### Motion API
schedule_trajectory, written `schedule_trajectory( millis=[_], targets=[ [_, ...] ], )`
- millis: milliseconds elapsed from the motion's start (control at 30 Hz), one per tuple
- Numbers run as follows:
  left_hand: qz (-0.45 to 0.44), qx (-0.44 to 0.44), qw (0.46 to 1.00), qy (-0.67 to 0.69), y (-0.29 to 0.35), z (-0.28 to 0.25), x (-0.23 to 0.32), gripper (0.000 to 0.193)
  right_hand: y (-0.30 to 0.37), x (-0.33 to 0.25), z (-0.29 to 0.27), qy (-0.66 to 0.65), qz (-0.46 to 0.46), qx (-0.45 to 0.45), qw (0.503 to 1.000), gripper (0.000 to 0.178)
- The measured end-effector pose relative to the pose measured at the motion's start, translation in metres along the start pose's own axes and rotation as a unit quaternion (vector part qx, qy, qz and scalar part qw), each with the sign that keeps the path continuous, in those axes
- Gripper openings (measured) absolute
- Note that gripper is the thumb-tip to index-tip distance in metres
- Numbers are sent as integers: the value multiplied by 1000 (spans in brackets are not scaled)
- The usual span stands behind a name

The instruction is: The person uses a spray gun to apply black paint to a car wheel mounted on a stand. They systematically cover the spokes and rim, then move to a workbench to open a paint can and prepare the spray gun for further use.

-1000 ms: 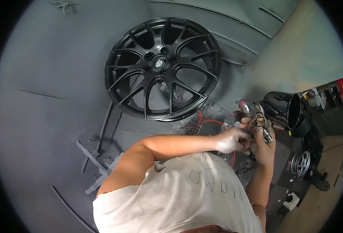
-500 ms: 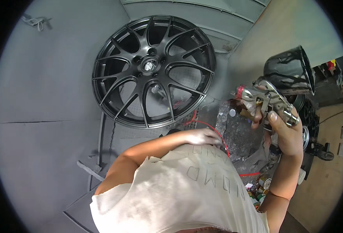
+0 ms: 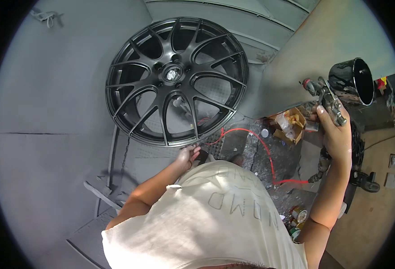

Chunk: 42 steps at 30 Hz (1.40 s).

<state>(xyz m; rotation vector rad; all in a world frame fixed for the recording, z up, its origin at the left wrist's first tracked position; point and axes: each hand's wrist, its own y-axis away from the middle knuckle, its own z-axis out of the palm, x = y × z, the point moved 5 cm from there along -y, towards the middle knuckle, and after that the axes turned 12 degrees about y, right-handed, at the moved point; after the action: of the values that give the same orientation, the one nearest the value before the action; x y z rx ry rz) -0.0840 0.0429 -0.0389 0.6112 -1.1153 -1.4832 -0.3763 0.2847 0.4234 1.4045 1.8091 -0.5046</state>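
A black multi-spoke car wheel rim (image 3: 165,117) is held up in front of me, its face toward me and a small silver emblem at its hub. My left hand (image 3: 187,158) is at the rim's lower edge, fingers loosely bent and apart; whether the fingertips touch the rim is unclear. Out to the right, my right hand (image 3: 337,130) grips a metal paint spray gun (image 3: 326,98). Its paint-streaked dark cup (image 3: 344,78) sits at the top with the mouth facing right, and its red-ringed nozzle points up and left.
A red hose (image 3: 269,154) curves across the stained floor. Below the gun lies an open cardboard box (image 3: 296,121) with crumpled plastic. Several paint cans (image 3: 298,215) stand by my right elbow. Grey walls (image 3: 49,89) enclose the left side; a metal stand leg (image 3: 113,157) stands under the rim.
My left hand has moved from my chest out left to the rim's lower edge. My right hand has carried the spray gun farther right, away from the rim.
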Motion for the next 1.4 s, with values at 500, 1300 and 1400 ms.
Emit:
schedule_trajectory(
  millis=[500, 1300, 1400],
  targets=[
    [3, 41, 999, 14, -4, 4, 4, 20, 25, -63, 46, -47, -38, -142, 988, 21],
    [10, 20, 994, -105, -23, -107, 24, 16, -28, -11, 38, 102, -30, -23, 994, 15],
    [30, -16, 991, -126, -31, -146, 37, 20, -17, -12, 33, 80, -65, 3, 995, 20]
  ],
)
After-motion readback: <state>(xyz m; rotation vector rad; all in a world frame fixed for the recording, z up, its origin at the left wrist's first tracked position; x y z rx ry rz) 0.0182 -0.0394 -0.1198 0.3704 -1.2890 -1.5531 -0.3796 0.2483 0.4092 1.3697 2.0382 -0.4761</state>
